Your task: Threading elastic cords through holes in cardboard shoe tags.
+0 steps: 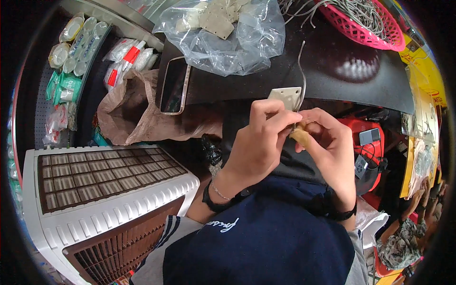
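Note:
A small beige plate [287, 97] with holes near its edge sticks up behind the fingers of my left hand [261, 142], which are closed on it. A thin grey cord [303, 71] rises from the plate's right edge, its free end pointing up over the black table. Close against the left fingertips, my right hand [330, 147] is closed in a pinch with a yellowish covering on the thumb. The fingers hide the lower part of the cord and most of what lies between the two hands.
On the black table [327, 90] lie a clear plastic bag [256, 52] of similar plates, a pink basket [396, 42] of grey cords and a phone [175, 88] at the left edge. A brown sack [142, 116] and a white air cooler [109, 190] stand left; a red bag [380, 166] is right.

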A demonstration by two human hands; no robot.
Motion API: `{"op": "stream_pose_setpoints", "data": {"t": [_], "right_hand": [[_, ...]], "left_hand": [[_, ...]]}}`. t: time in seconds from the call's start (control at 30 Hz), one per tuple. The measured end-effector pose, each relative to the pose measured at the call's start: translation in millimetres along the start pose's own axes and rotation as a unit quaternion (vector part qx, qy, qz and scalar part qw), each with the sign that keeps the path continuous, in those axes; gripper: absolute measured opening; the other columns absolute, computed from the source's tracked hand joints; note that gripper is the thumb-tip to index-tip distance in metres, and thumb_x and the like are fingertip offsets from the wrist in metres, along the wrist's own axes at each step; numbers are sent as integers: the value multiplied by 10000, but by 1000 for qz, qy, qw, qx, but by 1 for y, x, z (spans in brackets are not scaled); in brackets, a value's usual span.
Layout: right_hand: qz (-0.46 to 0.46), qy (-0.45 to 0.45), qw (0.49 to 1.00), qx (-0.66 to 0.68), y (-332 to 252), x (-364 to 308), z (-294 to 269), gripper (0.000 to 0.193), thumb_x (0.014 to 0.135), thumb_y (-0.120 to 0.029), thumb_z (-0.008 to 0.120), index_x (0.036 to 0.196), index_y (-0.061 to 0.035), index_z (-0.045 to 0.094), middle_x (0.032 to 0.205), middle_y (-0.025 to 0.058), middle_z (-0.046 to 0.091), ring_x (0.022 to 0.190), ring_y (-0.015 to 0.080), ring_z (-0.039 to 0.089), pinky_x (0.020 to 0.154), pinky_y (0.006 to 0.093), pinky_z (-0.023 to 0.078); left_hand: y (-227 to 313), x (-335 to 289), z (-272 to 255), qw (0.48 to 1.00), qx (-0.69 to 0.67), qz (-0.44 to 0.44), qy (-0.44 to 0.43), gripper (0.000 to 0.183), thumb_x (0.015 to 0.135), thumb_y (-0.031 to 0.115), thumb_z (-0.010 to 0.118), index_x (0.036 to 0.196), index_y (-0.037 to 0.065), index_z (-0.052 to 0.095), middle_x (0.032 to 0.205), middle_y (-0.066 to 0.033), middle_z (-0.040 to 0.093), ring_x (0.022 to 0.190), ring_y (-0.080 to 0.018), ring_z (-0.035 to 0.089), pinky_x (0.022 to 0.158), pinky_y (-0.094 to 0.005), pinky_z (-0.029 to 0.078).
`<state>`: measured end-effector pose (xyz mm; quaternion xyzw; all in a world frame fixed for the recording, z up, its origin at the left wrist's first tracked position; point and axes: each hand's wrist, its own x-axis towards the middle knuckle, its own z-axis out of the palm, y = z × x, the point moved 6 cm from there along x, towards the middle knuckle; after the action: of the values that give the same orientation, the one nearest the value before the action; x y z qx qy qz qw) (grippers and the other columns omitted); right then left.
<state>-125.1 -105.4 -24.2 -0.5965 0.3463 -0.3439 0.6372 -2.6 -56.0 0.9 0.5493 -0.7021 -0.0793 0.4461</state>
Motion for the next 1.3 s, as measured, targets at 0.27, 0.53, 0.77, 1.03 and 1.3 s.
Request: {"op": "stream_pose_setpoints", "data": {"t": [0.27, 0.53, 0.77, 1.03, 1.3], "right_hand": [[17, -148, 982, 120, 10, 3, -5, 178, 966, -69, 462, 1085, 47, 529, 811, 64, 602, 676, 123, 615, 621, 218, 475], [42, -223, 958, 176, 17, 2, -11, 141, 939, -99, 549, 1020, 17, 551, 768, 16, 566, 562, 48, 518, 482, 182, 410], [49, -148, 984, 90, 21, 4, -21, 109, 942, -73, 508, 1025, -13, 545, 756, -3, 559, 563, 31, 497, 462, 164, 369], [-147, 160, 933, 286, 6, 0, -153, 292, 969, -115, 457, 1221, 31, 477, 1028, 91, 548, 640, 64, 403, 601, 184, 389], [-239, 264, 901, 247, -3, -23, -204, 346, 956, -107, 507, 1216, 118, 471, 1071, 112, 536, 821, 124, 480, 793, 232, 404]], "left_hand": [[-3, 3, -4, 995, -78, 25, -62, 507, 723, -106, 649, 1143, 97, 449, 1078, -131, 458, 877, -341, 587, 633, -374, 514], [0, 2, 0, 982, -157, 34, -101, 583, 692, -142, 638, 1177, 67, 391, 1110, -174, 450, 925, -371, 574, 688, -392, 505], [-4, 3, 8, 975, -164, 19, -147, 574, 691, -139, 638, 1172, 56, 392, 1117, -173, 448, 940, -388, 570, 716, -410, 497], [-26, -8, 18, 969, -172, -48, -171, 564, 676, -119, 690, 1138, 50, 414, 1079, -147, 448, 989, -312, 501, 862, -352, 415], [-34, -16, 26, 953, -177, -65, -236, 544, 689, -106, 684, 1127, 55, 403, 1118, -144, 440, 1049, -314, 495, 885, -351, 411]]}}
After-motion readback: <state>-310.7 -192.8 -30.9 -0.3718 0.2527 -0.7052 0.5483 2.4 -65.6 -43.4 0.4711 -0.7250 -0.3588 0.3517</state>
